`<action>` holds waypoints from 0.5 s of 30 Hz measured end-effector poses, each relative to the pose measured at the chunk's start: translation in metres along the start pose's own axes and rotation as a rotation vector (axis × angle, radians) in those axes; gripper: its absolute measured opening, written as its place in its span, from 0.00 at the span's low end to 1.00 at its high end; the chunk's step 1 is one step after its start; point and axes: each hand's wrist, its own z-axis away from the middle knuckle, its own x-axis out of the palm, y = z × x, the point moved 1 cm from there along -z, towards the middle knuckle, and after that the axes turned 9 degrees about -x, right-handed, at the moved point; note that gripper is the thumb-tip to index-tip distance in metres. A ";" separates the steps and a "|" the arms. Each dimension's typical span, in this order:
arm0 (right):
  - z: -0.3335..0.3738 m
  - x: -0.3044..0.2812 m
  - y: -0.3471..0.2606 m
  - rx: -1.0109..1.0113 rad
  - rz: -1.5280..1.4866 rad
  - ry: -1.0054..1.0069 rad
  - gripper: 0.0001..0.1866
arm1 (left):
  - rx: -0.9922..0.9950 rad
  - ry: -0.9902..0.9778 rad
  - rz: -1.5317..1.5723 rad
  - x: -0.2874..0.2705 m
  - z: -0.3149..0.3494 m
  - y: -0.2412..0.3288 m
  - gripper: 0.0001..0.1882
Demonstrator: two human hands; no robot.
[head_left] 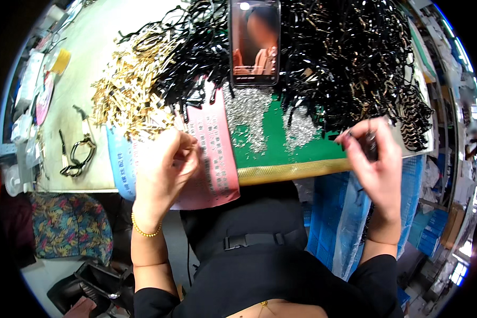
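Note:
My left hand is curled in a pinch above a pink printed sheet, at the near edge of a heap of small gold-coloured strips. Whatever lies between its fingertips is too small to make out. My right hand is closed around a slim dark strap-like piece, just in front of a large tangle of shiny black straps. A dark end trails below that hand. Between the hands, tiny silver metal parts lie scattered in two patches on a green mat.
A phone showing a video stands at the back middle against the black straps. A looped black strap lies on the left of the table. Below the right table edge is a blue crate with clear plastic. Yellow tape sits far left.

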 end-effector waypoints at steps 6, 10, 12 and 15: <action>0.020 0.006 -0.006 0.228 -0.381 -0.238 0.08 | 0.252 0.152 -0.197 0.027 0.000 -0.007 0.11; 0.019 0.024 -0.007 0.252 -0.473 -0.343 0.07 | 0.118 -0.107 0.204 0.042 0.026 0.033 0.08; 0.015 0.036 -0.008 0.188 -0.515 -0.375 0.08 | -0.002 -0.216 0.433 0.055 0.029 0.048 0.08; 0.017 0.045 -0.003 0.218 -0.618 -0.398 0.09 | -0.008 -0.306 0.415 0.061 0.031 0.053 0.10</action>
